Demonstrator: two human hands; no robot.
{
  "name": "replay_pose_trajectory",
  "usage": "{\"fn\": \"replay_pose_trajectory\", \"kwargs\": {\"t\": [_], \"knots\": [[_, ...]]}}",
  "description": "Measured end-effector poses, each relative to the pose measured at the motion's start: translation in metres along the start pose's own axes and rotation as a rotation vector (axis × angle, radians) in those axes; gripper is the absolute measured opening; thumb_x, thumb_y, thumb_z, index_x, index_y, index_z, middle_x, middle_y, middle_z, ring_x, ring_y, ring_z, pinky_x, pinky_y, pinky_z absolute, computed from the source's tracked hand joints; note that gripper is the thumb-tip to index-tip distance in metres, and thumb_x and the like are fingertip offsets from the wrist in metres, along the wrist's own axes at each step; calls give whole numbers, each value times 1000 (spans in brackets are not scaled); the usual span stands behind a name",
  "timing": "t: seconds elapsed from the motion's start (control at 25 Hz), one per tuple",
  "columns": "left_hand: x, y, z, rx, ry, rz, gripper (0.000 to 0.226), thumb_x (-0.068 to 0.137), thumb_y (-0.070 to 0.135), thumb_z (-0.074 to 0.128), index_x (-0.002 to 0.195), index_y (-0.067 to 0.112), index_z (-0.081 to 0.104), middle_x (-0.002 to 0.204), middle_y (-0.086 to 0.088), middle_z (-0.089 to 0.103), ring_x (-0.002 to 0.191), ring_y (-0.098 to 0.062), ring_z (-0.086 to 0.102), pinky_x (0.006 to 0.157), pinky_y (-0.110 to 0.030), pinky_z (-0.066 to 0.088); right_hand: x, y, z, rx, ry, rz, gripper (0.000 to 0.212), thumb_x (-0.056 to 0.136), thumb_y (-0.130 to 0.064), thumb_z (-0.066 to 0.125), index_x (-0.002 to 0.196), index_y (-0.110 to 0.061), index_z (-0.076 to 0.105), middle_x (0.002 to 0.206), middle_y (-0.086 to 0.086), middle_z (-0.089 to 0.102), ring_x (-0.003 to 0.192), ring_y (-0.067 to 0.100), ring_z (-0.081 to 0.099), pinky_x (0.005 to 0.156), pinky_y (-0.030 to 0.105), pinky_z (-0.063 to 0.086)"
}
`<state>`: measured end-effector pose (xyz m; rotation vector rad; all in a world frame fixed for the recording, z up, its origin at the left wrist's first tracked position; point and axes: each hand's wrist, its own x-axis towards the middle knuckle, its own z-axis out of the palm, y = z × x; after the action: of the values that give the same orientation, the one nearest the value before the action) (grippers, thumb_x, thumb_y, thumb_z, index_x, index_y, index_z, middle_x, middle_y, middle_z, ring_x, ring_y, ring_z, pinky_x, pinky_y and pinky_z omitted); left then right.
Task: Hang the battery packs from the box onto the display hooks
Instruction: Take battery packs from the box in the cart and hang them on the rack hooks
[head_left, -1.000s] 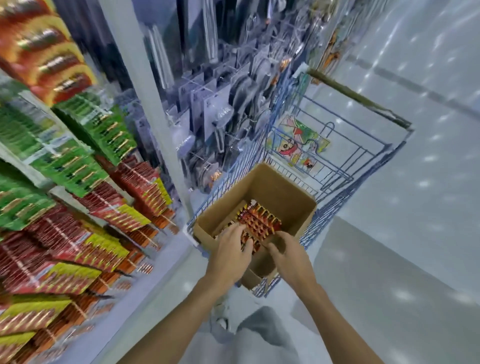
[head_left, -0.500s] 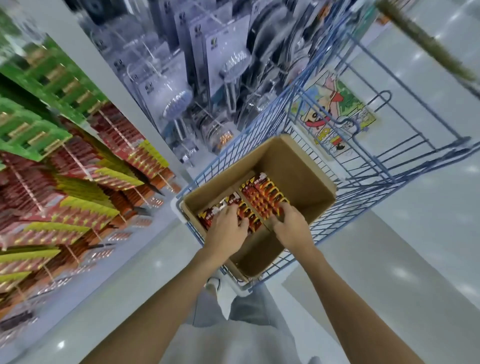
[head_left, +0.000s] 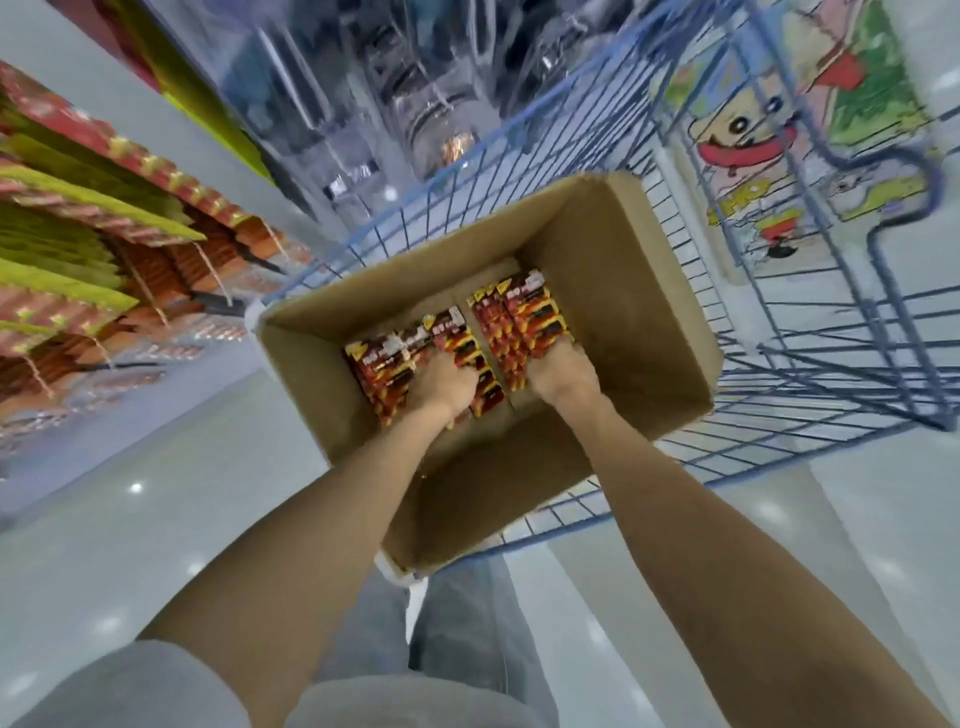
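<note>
Shop aisle, pale glossy floor (head_left: 156, 467). At left, display hooks (head_left: 221, 273) crowded with red and green packs (head_left: 78, 260). In the blue wire trolley (head_left: 779, 364), near-left corner: open cardboard box (head_left: 649, 291). Battery packs (head_left: 514, 322) on its floor, toward the left wall. Left hand (head_left: 441, 384) and right hand (head_left: 563, 371) down among them, fingers buried, grip impossible to tell. Tall box walls close around both wrists.

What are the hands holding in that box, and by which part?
Left hand and right hand each rest on the near ends of battery packs in the box; fingers hidden, so a grip cannot be told.
</note>
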<state>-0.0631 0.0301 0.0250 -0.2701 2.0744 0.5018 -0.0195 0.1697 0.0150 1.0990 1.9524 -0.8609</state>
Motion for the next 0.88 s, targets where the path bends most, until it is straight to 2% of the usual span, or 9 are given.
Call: {"fn": "replay_pose_trajectory", "kwargs": {"t": [0.08,0.12,0.2,0.28,0.32,0.4,0.52,0.68,0.88], "knots": [[23,-7,18,-14,21,-58,18,105,26,50,106,12,61,111,-10,63,110,-26,61,88,-36,47,32,2,8,-46,-11,27,78,84,-46,45,149,-4,40,148,19,48,135,39,48,111,45,39],[33,-11,26,-54,36,-93,21,105,24,50,89,12,54,100,-6,59,97,-22,59,80,-33,45,44,4,11,-51,-7,40,79,84,-46,46,151,-4,38,150,18,46,137,38,46,112,44,39],[51,-15,39,-89,53,-152,29,104,24,52,76,16,51,87,-3,57,75,-17,53,66,-28,40,63,5,13,-60,-8,68,75,96,-36,55,155,-2,26,157,18,35,145,36,37,117,42,33],[61,-17,50,-129,30,-192,23,104,25,56,81,19,54,83,-1,55,67,-13,48,58,-25,36,77,6,16,-68,14,64,72,99,-28,57,156,-2,22,157,19,33,145,37,36,118,43,32],[65,-17,54,-156,32,-200,18,103,25,58,86,19,55,86,0,55,71,-14,50,62,-24,37,85,8,19,-78,37,54,71,100,-28,56,156,-1,21,157,20,34,145,38,37,118,44,32],[72,-19,62,-224,50,-198,11,101,26,63,102,15,59,101,-4,61,93,-20,60,78,-28,41,94,8,26,-99,63,44,70,102,-28,55,156,-1,20,158,21,31,144,39,37,117,45,32],[77,-16,73,-299,136,-214,38,96,31,70,127,13,58,124,-9,65,119,-30,62,94,-37,47,101,10,31,-112,96,52,71,101,-31,59,155,-3,22,157,21,31,141,41,39,116,47,33],[81,-12,74,-462,224,-284,39,95,21,73,129,13,57,127,-10,65,122,-33,62,100,-45,52,100,11,41,-63,123,59,82,92,-32,75,152,-8,24,151,18,36,138,36,42,108,44,43],[82,-22,70,-476,183,-274,36,98,4,65,131,14,57,129,-13,65,124,-31,62,108,-41,50,92,9,46,-158,237,20,100,84,-30,82,155,-6,16,152,19,39,141,37,40,111,49,42]]}}
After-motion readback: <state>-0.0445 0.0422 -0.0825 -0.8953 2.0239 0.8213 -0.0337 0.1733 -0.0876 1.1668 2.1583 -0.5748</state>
